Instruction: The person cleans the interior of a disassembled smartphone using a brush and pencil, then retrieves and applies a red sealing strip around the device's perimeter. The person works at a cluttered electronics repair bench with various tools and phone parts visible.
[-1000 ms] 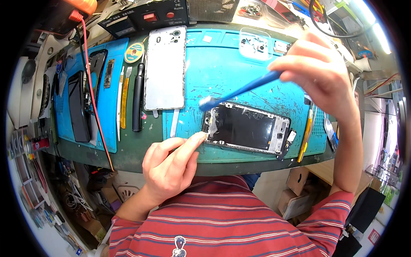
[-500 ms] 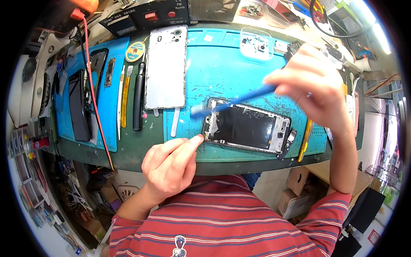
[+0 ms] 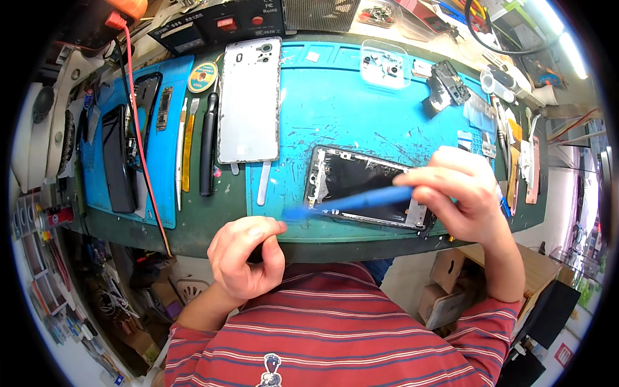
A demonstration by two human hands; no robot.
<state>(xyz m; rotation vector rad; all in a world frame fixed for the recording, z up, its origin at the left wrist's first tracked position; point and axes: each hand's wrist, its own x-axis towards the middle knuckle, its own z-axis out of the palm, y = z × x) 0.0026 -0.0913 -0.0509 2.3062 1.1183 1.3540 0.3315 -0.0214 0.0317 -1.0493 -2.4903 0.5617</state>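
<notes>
My right hand pinches the blue handle of a brush, which is smeared by motion. The brush slants left across an opened phone frame with a black inner panel, lying on the blue mat. Its bristle end is beside the fingertips of my left hand, beyond the phone's left end. That hand is closed at the mat's front edge, its fingers curled and index tip pointing toward the brush. Whether anything small sits in its pinch is hidden. The left hand is apart from the phone frame.
A silver phone back panel lies left of the phone, beside a black-handled tool. Further left are a dark phone and a red cable. A clear parts box and a black phone part lie behind.
My right hand has come down nearer, bringing the brush from over the phone's left end to my left fingers. My left hand has drawn back slightly from the phone, its fingers curling more.
</notes>
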